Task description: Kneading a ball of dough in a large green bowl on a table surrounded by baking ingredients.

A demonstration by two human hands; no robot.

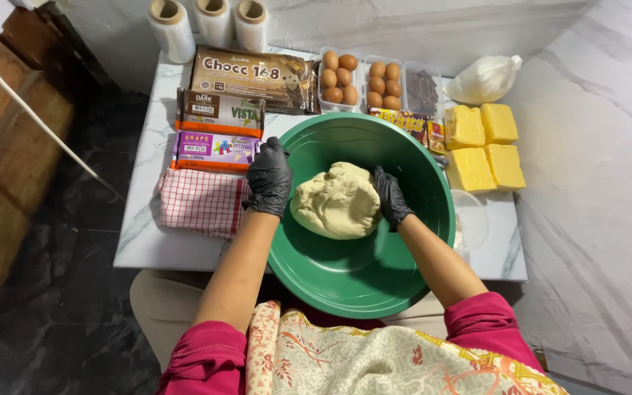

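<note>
A big green bowl sits at the near edge of a small marble table. Inside it lies a pale, rounded lump of dough. My left hand, in a black glove, rests over the bowl's left rim, fingers curled on the edge. My right hand, also gloved in black, presses against the right side of the dough with its fingers partly tucked behind it.
Behind the bowl lie wrapped chocolate blocks, two trays of brown eggs, a tray of dark pieces, yellow butter blocks and a white bag. A red checked cloth lies left, film rolls at the back, a clear bowl right.
</note>
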